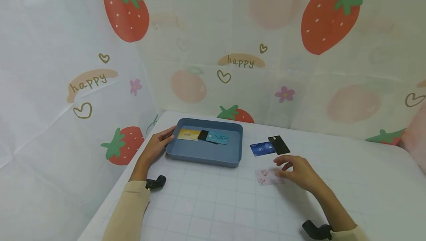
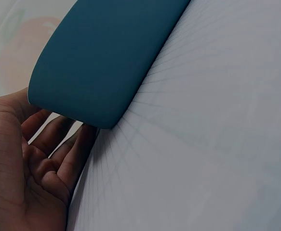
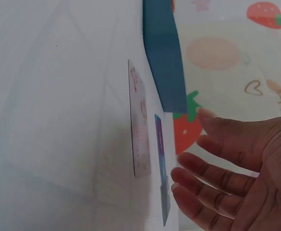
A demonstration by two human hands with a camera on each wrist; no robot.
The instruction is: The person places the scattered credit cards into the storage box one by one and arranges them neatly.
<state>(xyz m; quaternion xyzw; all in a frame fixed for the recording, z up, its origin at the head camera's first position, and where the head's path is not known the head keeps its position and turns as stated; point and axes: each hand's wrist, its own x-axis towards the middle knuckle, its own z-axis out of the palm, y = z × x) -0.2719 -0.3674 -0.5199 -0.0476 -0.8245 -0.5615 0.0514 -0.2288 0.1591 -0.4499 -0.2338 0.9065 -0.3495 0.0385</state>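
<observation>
My left hand [image 1: 159, 144] holds the left end of a blue-grey tray [image 1: 203, 158]. In the left wrist view the thumb goes over the rim, and the other fingers lie against the outer wall [image 2: 97, 62]. Inside the tray a yellow card [image 1: 189, 134], a black card [image 1: 202, 135] and a teal VIP card [image 1: 217, 137] overlap in a row. My right hand [image 1: 297, 170] hovers over the right end of a pink flowered card [image 1: 266, 177], its fingers loosely bent and nothing between them. The right wrist view shows this card [image 3: 139, 120] flat on the table, apart from the fingers.
Behind the pink card lie a blue VIP card [image 1: 261, 149] and a black card [image 1: 279, 144] that overlaps it. All sit right of the tray on a white gridded tabletop [image 1: 213, 204]. A strawberry-printed curtain [image 1: 206, 41] hangs behind and at the left.
</observation>
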